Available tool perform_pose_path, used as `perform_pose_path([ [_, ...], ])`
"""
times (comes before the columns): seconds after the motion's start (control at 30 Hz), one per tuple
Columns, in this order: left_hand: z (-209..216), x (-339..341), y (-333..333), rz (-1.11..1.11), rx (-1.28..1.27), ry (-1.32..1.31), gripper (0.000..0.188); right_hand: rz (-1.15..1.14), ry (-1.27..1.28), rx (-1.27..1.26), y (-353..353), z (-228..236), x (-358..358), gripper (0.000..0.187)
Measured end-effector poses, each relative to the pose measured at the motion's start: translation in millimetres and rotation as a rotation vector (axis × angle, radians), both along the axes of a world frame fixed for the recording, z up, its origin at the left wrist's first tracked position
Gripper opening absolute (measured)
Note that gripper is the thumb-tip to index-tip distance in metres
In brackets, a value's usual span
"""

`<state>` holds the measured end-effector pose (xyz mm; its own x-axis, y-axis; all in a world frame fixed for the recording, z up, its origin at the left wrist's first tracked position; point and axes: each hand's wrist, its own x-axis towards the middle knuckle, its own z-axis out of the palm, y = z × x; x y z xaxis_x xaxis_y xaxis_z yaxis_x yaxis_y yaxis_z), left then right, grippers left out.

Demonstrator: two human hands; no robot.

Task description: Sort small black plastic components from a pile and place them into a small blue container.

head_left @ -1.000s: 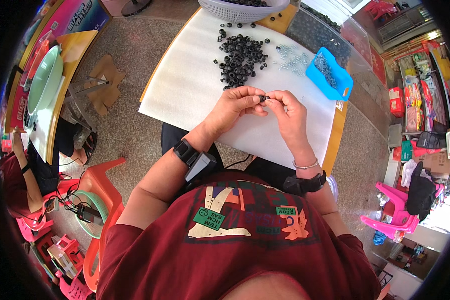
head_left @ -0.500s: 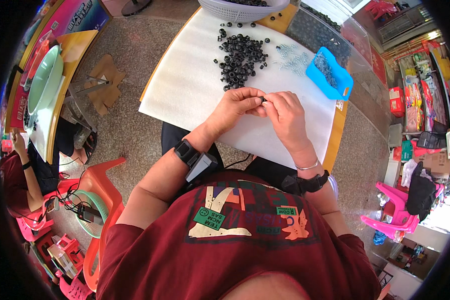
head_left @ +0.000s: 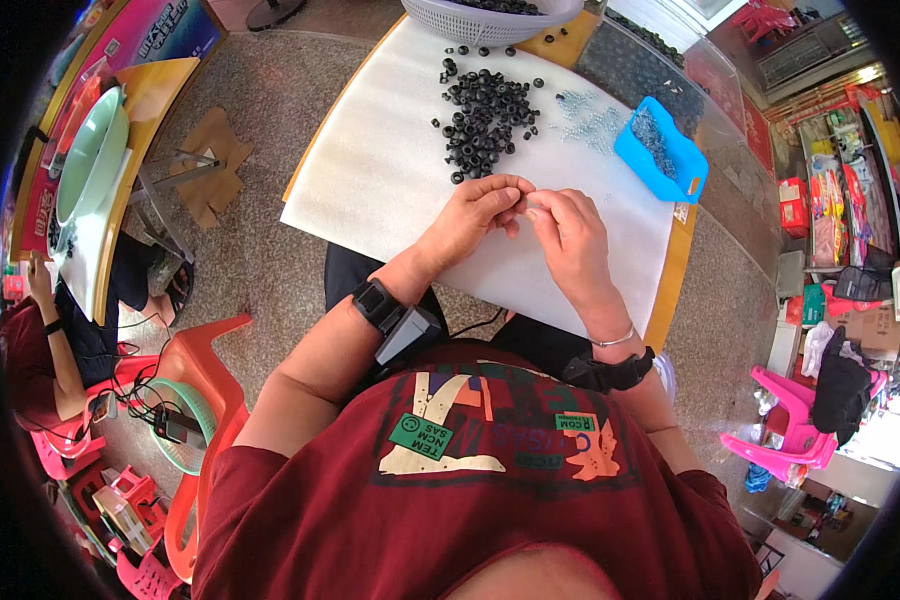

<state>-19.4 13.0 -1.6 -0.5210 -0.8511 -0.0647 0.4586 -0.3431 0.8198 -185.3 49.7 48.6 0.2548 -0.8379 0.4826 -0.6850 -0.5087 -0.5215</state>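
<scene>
Above the near part of the white-covered table point(head_left: 355, 165), my two hands meet at the fingertips. My left hand point(head_left: 480, 213) is closed in a pinch, and a small black part is mostly hidden between its thumb and fingers. My right hand point(head_left: 573, 240) is just beside it, thumb and forefinger pressed together; what they hold, if anything, is too small to make out. Just beyond my hands lies a heap of small round black parts point(head_left: 482, 120), some with a hole. Small clear or pale-blue pieces point(head_left: 587, 122) are scattered to its right, next to a blue tray point(head_left: 685, 170) holding more of them.
A grey-lilac basket point(head_left: 470, 27) of black parts stands at the far edge, with a clear-walled bin point(head_left: 650, 65) to its right. At left are an orange chair point(head_left: 215, 370), a co-worker's arm point(head_left: 58, 350) and a table with a green basin point(head_left: 92, 155). A pink chair point(head_left: 790, 425) stands right.
My right fingertips have drawn slightly away from the left ones. The black part that showed between them is now mostly hidden in my left hand's pinch.
</scene>
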Motion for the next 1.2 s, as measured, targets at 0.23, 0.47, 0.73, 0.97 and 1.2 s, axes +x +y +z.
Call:
perform_pose_path([
  [0.23, -3.7, 2.4, 1.7, 0.014, 0.008, -0.022, 0.025, -0.027, -0.031, 0.024, 0.3, -2.0, 0.3, 0.012],
  [0.47, 8.4, -4.2, 6.1, 0.047, -0.144, -0.109, 0.033, 0.032, 0.087, -0.016, -5.0, 3.6, -2.0, 0.018],
  [0.73, 14.8, -2.1, 5.6, 0.007, -0.096, -0.105, 0.041, -0.025, -0.195, 0.165, -30.0, 22.1, -31.1, 0.011],
  [0.97, 14.7, -1.0, 5.5, -0.078, -0.086, -0.036, 0.030, -0.571, 0.011, -0.354, -156.9, 81.7, -155.1, 0.019],
  [1.2, 13.4, 3.5, 5.9, -0.198, -0.215, -0.112, 0.022, -0.253, -0.032, -0.098, -130.6, 50.5, -85.2, 0.020],
])
